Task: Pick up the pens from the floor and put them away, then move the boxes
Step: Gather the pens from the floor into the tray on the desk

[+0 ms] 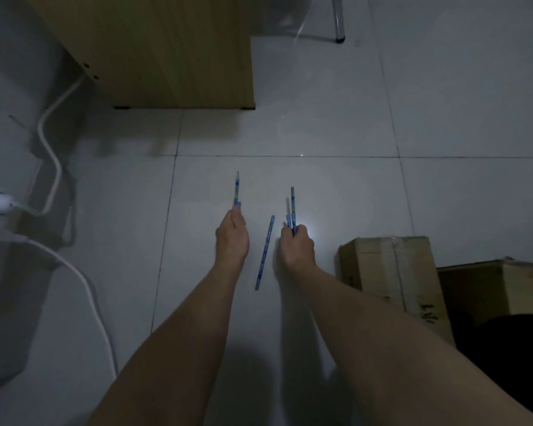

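From the head camera, dim light: the left hand (pixel 232 233) pinches one slim blue patterned pen (pixel 236 189) at its lower end. The right hand (pixel 296 245) is curled round what look like two or three more blue pens (pixel 293 207), pointing away. Another blue pen (pixel 265 253) lies on the pale tiled floor (pixel 336 133) between the hands. Two brown cardboard boxes (pixel 391 272) sit at right.

The left hand (pixel 232 238) holds one blue pen (pixel 236 189). The right hand (pixel 296 245) holds more pens (pixel 293 207). Another pen (pixel 264 253) lies on the floor (pixel 320 133) between them.
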